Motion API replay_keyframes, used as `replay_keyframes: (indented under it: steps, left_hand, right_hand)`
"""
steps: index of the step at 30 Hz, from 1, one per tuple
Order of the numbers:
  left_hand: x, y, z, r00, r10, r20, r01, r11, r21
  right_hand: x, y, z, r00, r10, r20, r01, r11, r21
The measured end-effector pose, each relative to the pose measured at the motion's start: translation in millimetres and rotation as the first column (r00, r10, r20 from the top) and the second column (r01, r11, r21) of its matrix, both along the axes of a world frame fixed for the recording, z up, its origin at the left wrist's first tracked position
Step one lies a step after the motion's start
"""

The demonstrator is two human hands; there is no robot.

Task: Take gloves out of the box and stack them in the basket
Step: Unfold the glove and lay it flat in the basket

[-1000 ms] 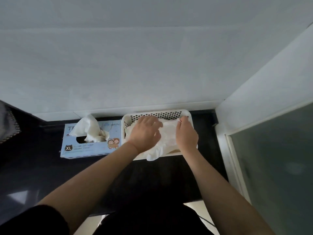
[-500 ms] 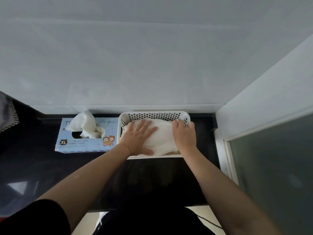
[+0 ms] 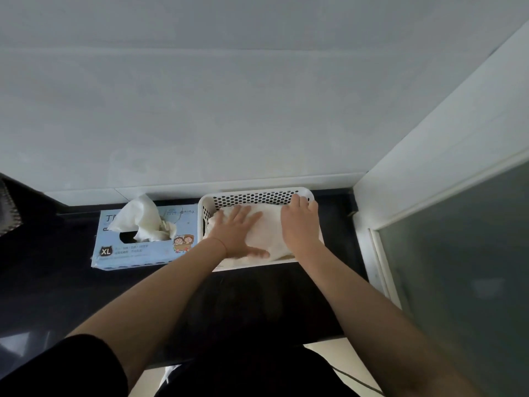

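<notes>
While left hand (image 3: 240, 235) and right hand (image 3: 301, 224) press flat on gloves (image 3: 270, 230) in basket (image 3: 252, 193), box (image 3: 144, 250) reads "XL".

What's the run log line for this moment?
step: flattening gloves in basket | left hand: flat | right hand: flat | box: glove sticking out

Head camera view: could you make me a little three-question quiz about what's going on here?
1. True or false: the left hand lies flat on the gloves in the basket.
2. On which side of the basket is the glove box? A) left B) right
3. What sticks up out of the box's opening?

Key: 1 true; 2 A; 3 a white glove.
</notes>
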State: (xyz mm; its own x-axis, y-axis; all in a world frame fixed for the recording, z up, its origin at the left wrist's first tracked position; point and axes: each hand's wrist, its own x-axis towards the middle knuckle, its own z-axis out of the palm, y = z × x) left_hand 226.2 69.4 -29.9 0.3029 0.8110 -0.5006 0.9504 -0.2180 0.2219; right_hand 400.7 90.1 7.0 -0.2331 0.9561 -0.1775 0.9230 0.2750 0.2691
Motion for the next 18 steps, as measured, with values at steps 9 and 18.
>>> replay_keyframes:
  steps: [9,18]
  left_hand:
    - [-94.8,-29.2,42.3,0.840,0.336,0.425,-0.528,0.685,0.502]
    - [-226.8,-68.9,29.3,0.680,0.657,0.326,-0.713,0.696,0.086]
  right_hand:
    - [-108.2,-14.5,24.7,0.815,0.082,-0.573,-0.084,0.996,0.022]
    - [-221.8,-50.2,13.0,0.602,-0.147,-0.785,-0.178,0.933,-0.312]
